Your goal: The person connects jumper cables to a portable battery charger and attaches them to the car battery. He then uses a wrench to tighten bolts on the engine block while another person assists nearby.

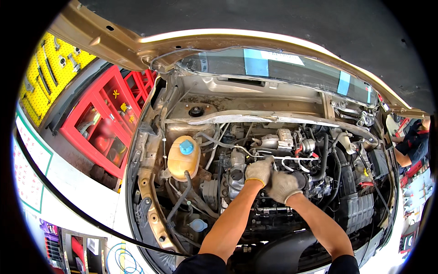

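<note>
My gloved left hand point(258, 171) and right hand point(282, 186) are positioned close together at the engine point(279, 140), right of the tank point(183, 160), fingers apparently curled; I cannot tell whether either grips anything.

We hold both bare forearms point(233, 219) forward from dark sleeves point(201, 263), angled inward, with our left hand point(258, 172) and right hand point(283, 186) (both in pale gloves point(279, 192)) close together, their grip unclear.

The dull grey engine point(301, 178) (its top uncovered) sits amid the open bay point(153, 218).
</note>
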